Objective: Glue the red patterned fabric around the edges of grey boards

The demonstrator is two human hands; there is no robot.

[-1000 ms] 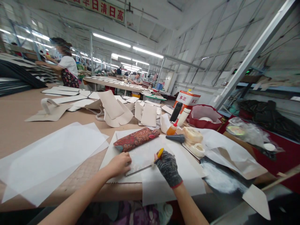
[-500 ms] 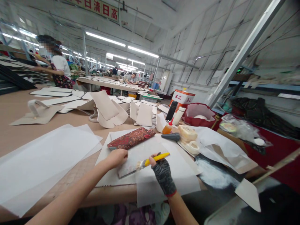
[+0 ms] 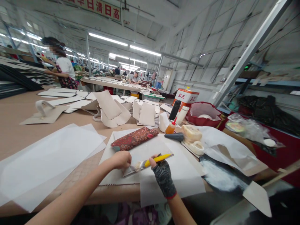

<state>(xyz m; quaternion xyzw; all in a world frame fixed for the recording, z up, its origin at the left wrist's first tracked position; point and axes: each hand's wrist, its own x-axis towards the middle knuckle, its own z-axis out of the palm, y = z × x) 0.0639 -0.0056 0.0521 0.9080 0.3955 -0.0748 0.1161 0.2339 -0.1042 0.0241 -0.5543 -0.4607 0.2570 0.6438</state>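
Note:
My left hand (image 3: 122,160) is closed, pressing down on a pale flat piece (image 3: 150,153) that lies on white paper (image 3: 173,184) at the table's near edge. My right hand (image 3: 160,170), in a dark fingerless glove, grips a yellow-handled brush (image 3: 150,162) whose bristles point left and touch the piece next to my left hand. A red floral pouch (image 3: 134,138) lies just beyond the piece.
Tape rolls (image 3: 193,137), a small orange bottle (image 3: 171,127), a dark bottle (image 3: 175,110), a red bag (image 3: 203,114) and a glue tin (image 3: 186,97) stand at right. Large white sheets (image 3: 51,156) lie at left. Beige cut pieces (image 3: 112,109) cover the far table. Another person (image 3: 64,70) works at back left.
My right hand turned the brush from upright, with only its tip showing, to lying flat with bristles on the piece. My left hand stayed pressing the piece.

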